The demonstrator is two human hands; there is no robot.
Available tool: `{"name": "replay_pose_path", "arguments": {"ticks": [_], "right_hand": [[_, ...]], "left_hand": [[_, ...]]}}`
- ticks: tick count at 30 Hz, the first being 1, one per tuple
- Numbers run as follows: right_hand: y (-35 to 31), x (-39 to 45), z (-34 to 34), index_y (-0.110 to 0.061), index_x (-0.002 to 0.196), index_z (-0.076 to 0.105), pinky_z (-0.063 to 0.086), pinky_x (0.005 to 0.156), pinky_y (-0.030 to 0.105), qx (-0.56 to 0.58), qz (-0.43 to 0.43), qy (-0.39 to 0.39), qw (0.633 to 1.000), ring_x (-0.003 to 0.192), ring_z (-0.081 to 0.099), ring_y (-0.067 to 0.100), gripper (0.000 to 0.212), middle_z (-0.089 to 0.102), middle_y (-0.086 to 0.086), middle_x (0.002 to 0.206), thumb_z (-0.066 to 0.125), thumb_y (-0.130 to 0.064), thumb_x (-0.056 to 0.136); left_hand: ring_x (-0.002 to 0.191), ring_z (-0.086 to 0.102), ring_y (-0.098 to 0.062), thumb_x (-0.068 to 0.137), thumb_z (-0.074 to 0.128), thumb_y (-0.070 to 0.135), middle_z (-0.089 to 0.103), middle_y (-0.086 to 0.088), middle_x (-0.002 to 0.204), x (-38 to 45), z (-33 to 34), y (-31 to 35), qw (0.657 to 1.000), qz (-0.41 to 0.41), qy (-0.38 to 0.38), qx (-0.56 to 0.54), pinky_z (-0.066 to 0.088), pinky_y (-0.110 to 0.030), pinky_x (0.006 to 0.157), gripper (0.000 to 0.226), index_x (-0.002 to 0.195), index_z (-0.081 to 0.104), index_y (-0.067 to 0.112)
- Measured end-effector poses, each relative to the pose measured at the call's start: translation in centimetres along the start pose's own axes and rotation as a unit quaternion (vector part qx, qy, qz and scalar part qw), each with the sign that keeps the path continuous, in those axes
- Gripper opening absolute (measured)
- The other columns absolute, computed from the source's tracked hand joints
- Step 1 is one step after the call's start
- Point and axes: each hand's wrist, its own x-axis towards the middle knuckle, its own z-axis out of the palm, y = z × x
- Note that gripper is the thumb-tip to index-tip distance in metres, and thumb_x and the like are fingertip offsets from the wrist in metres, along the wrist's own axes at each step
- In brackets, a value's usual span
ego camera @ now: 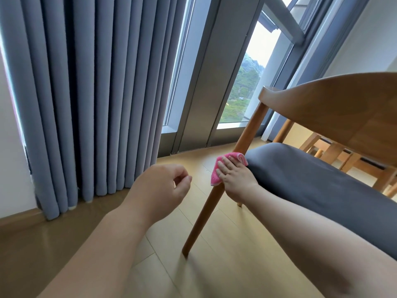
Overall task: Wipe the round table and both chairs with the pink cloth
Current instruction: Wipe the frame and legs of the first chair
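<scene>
Behind chair (335, 108), grey curtain (86, 93).

This is a room in a home, likely a dining or sitting corner of a flat. Pleated grey-blue curtains (86, 93) hang to the wood-look floor (225, 244) beside tall grey-framed windows (214, 72) that look out on green hills from high up. A wooden chair (335, 108) with a grey cushioned seat stands near the window, with more pale wooden furniture legs (348, 162) behind it.
</scene>
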Motion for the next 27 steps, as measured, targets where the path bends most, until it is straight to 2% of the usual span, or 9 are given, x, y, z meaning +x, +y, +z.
{"name": "replay_pose_path", "arguments": {"ticks": [6, 8, 12, 16, 22, 27], "right_hand": [[5.4, 0.2, -4.5, -0.018, 0.154, 0.007, -0.026, 0.104, 0.038, 0.045, 0.066, 0.029, 0.996, 0.146, -0.015, 0.025, 0.055, -0.006, 0.006, 0.161, 0.020, -0.030, 0.101], [7.5, 0.5, -6.0, -0.019, 0.154, 0.009, -0.027, 0.104, 0.038, 0.045, 0.106, 0.040, 0.993, 0.147, -0.015, 0.024, 0.056, -0.006, 0.005, 0.161, 0.020, -0.025, 0.100], [9.7, 0.6, -7.6, -0.018, 0.154, 0.009, -0.019, 0.111, 0.040, 0.054, 0.150, 0.057, 0.986, 0.147, -0.015, 0.022, 0.054, -0.006, 0.003, 0.161, 0.019, -0.024, 0.101], [8.8, 0.3, -7.1, -0.017, 0.154, 0.004, -0.019, 0.111, 0.043, 0.066, 0.141, 0.045, 0.987, 0.145, -0.022, 0.024, 0.056, -0.012, 0.004, 0.161, 0.020, -0.021, 0.101], [6.4, -0.2, -4.9, -0.020, 0.154, 0.003, -0.022, 0.108, 0.044, 0.081, 0.084, 0.024, 0.993, 0.144, -0.023, 0.024, 0.058, -0.014, 0.003, 0.160, 0.025, -0.025, 0.101], [3.1, -0.6, -2.2, -0.022, 0.154, 0.004, -0.017, 0.113, 0.049, 0.058, 0.025, -0.005, 0.998, 0.144, -0.022, 0.026, 0.059, -0.012, 0.004, 0.160, 0.030, -0.034, 0.102]], "left_hand": [[0.065, 0.058, -0.005, 0.094, 0.052, 0.033, 0.059, 0.013, 0.067, 0.2, -0.1, 0.2, 1.000, 0.011, 0.006, -0.008, 0.044, -0.014, 0.058, 0.018, 0.082, 0.064, 0.026], [0.066, 0.059, -0.004, 0.094, 0.052, 0.034, 0.059, 0.014, 0.068, 0.3, 0.0, 0.3, 1.000, 0.015, 0.004, -0.011, 0.046, -0.014, 0.059, 0.018, 0.084, 0.064, 0.026], [0.065, 0.058, -0.004, 0.094, 0.052, 0.034, 0.058, 0.015, 0.067, 0.4, 0.1, 0.3, 1.000, 0.022, 0.010, -0.012, 0.043, -0.012, 0.058, 0.017, 0.083, 0.064, 0.027], [0.067, 0.059, -0.006, 0.094, 0.051, 0.034, 0.059, 0.012, 0.069, 0.2, 0.1, 0.3, 1.000, 0.020, 0.002, -0.012, 0.052, -0.020, 0.062, 0.019, 0.085, 0.066, 0.024], [0.069, 0.060, -0.007, 0.094, 0.052, 0.033, 0.061, 0.010, 0.072, -0.1, 0.0, 0.0, 1.000, 0.012, -0.009, -0.006, 0.053, -0.019, 0.065, 0.018, 0.088, 0.066, 0.023], [0.068, 0.059, -0.008, 0.095, 0.051, 0.033, 0.060, 0.010, 0.071, -0.8, 0.3, 0.1, 0.999, 0.009, -0.034, 0.000, 0.055, -0.025, 0.065, 0.018, 0.089, 0.065, 0.023]]}}
